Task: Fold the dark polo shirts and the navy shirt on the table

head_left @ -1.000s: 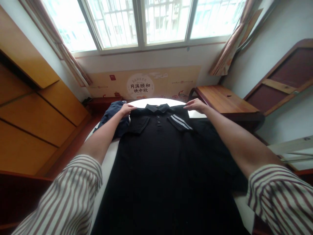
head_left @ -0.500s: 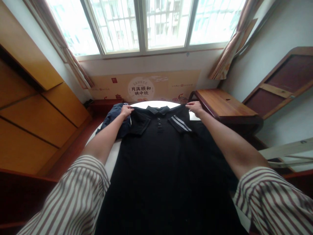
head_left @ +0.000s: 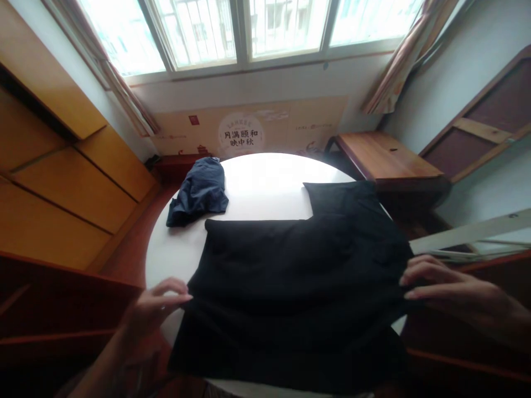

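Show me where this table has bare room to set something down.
Widest: far middle of the table, between navy cloth and black cloth. Smaller: left edge, between navy cloth and left hand. Crowded: near and right sides, mostly under black cloth.

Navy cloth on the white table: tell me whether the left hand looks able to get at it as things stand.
Probably yes, though the left hand would first have to release the black garment it appears to pinch; only bare tabletop shows between that hand and the navy cloth.
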Available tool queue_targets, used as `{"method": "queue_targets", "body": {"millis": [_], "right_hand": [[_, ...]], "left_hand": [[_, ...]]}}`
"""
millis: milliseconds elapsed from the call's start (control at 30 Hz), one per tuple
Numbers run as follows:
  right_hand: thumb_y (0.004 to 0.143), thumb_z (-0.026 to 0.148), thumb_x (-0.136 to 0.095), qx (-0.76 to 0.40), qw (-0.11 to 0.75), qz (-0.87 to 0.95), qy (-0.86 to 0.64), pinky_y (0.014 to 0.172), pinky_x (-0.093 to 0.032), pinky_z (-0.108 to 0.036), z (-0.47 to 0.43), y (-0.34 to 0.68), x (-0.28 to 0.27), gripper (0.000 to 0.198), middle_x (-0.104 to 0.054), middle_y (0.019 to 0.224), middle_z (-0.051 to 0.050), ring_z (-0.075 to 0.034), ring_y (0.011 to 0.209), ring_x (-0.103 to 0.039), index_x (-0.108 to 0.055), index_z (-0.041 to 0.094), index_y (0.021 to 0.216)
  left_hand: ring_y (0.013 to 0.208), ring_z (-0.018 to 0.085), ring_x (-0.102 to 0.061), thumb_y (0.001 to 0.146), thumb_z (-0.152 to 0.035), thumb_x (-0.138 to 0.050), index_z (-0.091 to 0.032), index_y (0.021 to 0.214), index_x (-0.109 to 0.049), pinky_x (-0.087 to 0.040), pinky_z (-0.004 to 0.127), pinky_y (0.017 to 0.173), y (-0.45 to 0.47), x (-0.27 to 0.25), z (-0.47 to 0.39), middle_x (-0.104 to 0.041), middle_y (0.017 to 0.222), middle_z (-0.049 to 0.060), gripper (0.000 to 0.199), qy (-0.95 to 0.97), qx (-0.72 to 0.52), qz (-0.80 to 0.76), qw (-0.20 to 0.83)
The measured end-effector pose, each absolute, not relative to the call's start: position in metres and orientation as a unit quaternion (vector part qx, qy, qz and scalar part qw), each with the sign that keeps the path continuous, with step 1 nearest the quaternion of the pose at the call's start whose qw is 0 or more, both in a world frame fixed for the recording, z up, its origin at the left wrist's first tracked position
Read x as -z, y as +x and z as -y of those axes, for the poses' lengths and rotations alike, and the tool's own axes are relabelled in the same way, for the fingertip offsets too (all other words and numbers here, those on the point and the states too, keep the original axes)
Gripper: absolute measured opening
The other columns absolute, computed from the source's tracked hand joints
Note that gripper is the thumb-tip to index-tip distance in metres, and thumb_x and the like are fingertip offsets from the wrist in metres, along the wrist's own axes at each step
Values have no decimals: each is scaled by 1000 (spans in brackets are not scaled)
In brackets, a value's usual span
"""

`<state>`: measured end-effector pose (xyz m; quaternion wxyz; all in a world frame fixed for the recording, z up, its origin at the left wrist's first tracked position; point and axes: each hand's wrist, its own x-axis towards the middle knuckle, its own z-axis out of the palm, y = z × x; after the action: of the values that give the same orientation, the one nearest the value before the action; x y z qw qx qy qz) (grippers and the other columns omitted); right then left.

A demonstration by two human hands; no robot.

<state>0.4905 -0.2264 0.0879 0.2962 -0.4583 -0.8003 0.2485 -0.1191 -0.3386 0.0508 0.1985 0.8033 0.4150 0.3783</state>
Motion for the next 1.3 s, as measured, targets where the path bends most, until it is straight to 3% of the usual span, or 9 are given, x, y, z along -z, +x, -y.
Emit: {"method": "queue_targets", "body": {"millis": [200,267,367,500,600,733,833,1067,1300], "right_hand": [[84,49,-60,-356,158,810,-439,91,-50,-45,246,495,-70,21,-69,107,-16,-32,107,-62,-78,49,93],[84,48,-62,-392,128,803,-431,95,-49,-45,243,492,-81,20,-68,113,-16,-32,111,-61,-80,44,93],[87,46,-63,-444,90,801,-393,97,-48,-42,231,478,-103,23,-67,119,-14,-29,113,-61,-80,36,99],[80,58,-66,-399,193,760,-475,88,-53,-38,187,441,-116,44,-69,113,-14,-29,101,-65,-75,22,104],[71,61,-73,-334,253,661,-622,66,-55,-32,146,410,-107,59,-69,104,-14,-24,79,-65,-68,17,110],[63,59,-81,-350,213,631,-659,51,-45,-25,119,387,-90,52,-65,78,-6,-17,63,-58,-64,14,85],[67,59,-77,-345,244,658,-623,50,-41,-24,118,385,-82,47,-58,65,-1,-14,60,-53,-57,16,68],[86,39,-63,-277,373,663,-587,65,-49,-27,87,368,-94,22,-66,82,-5,-19,75,-61,-59,18,85],[79,41,-75,-198,324,678,-630,82,-52,-35,75,344,-105,33,-69,98,-14,-24,85,-65,-63,16,97]], "left_hand": [[83,22,-70,88,-27,-64,-41,99,-78,-58,35,73,-120,-50,359,-73,86,8,24,747,-309,-507,298],[83,24,-70,79,-35,-72,-38,91,-80,-58,37,75,-121,-63,348,-74,87,10,15,738,-235,-521,357],[88,28,-69,69,-52,-77,-32,82,-80,-56,42,83,-123,-77,316,-74,91,11,24,708,-209,-564,370],[98,27,-68,77,-69,-60,-24,93,-76,-53,40,93,-117,-75,245,-74,104,11,51,602,-401,-657,213],[98,27,-67,72,-75,-62,-15,101,-74,-53,36,87,-104,-71,193,-73,105,14,67,594,-393,-659,241],[83,26,-67,63,-69,-74,-13,92,-75,-53,31,74,-90,-66,160,-73,82,10,63,619,-314,-650,309],[73,22,-65,64,-68,-73,-13,91,-74,-50,28,65,-91,-64,156,-70,75,7,61,618,-320,-645,315],[82,20,-65,84,-54,-61,-16,97,-71,-49,26,76,-113,-82,126,-72,90,7,41,617,-380,-679,116],[92,25,-66,84,-37,-62,-15,103,-68,-49,32,85,-102,-99,127,-71,100,13,30,620,-359,-698,-13]]}}
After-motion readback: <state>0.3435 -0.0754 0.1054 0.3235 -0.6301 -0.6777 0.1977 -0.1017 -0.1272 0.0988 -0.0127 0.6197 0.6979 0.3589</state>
